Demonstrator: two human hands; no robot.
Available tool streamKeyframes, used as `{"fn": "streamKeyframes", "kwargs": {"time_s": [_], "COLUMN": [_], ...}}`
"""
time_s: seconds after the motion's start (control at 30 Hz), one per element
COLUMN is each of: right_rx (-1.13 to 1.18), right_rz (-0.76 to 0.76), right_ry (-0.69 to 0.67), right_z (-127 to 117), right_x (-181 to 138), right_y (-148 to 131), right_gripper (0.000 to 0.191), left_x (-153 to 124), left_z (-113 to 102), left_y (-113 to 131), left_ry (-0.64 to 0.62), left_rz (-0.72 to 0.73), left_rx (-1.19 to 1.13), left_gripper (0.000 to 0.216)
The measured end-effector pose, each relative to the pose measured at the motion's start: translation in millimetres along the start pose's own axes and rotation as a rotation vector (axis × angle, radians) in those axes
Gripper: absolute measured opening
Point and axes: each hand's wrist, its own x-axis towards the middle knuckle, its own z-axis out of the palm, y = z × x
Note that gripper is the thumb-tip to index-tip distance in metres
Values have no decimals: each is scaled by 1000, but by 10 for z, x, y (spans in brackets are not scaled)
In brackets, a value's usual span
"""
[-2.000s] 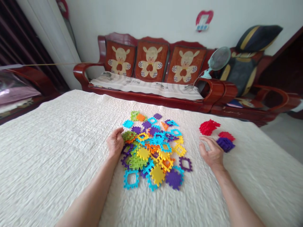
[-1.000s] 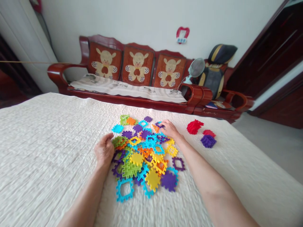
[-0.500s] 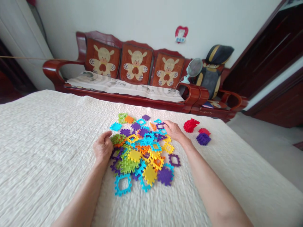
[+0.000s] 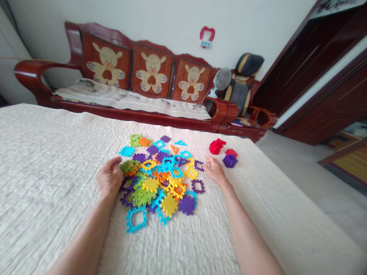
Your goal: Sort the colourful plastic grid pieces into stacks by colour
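Note:
A loose heap of interlocking plastic tiles, with green tiles [image 4: 143,196], yellow tiles [image 4: 169,204], solid and framed blue pieces and some orange ones, lies between my hands. My left hand [image 4: 109,176] rests at the heap's left edge beside dark green tiles [image 4: 129,167], fingers loosely curled with a gap to the thumb and no piece visible in it. At the right side, my right hand [image 4: 215,170] has its fingers apart. Its thumb tip is close to a purple square frame [image 4: 198,165]; whether they touch I cannot tell. Another purple frame [image 4: 197,186] lies nearer me.
Red tiles [image 4: 217,146] and a stack of purple tiles [image 4: 230,161] sit apart on the right of the white quilted cover [image 4: 177,248]. Beyond its far edge stand a wooden sofa [image 4: 114,109] with bear cushions and a small fan [image 4: 222,79].
The purple square frame has moved from the heap's far right toward me and rightward with my right hand, whose fingers have spread. My left hand stays beside the heap. The view has turned right.

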Motion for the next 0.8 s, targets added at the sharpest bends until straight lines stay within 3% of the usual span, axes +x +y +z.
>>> {"fn": "streamKeyframes", "kwargs": {"time_s": [0.13, 0.27, 0.4, 0.53, 0.67, 0.8], "right_rx": [-152, -232, -158, 46, 174, 216], "right_rz": [182, 205, 182, 110, -61, -185], "right_ry": [19, -2, 44, 187, 338, 520], "right_z": [86, 134, 177, 243, 288, 141], "right_x": [-154, -174, -130, -97, -65, 25], "right_y": [-181, -372, -320, -132, -58, -2], "right_gripper": [54, 51, 45, 50, 49, 44], "left_x": [14, 27, 53, 82, 94, 69], "left_z": [-4, -1, 16, 17, -23, -75], "left_y": [-14, -48, -131, -207, -174, -37], "left_ry": [2, -6, -4, 10, -14, -27], "left_rz": [-12, -17, -3, -15, -96, -106], "left_rx": [29, 51, 71, 81, 178, 229], "left_gripper": [30, 30, 30, 30, 33, 36]}}
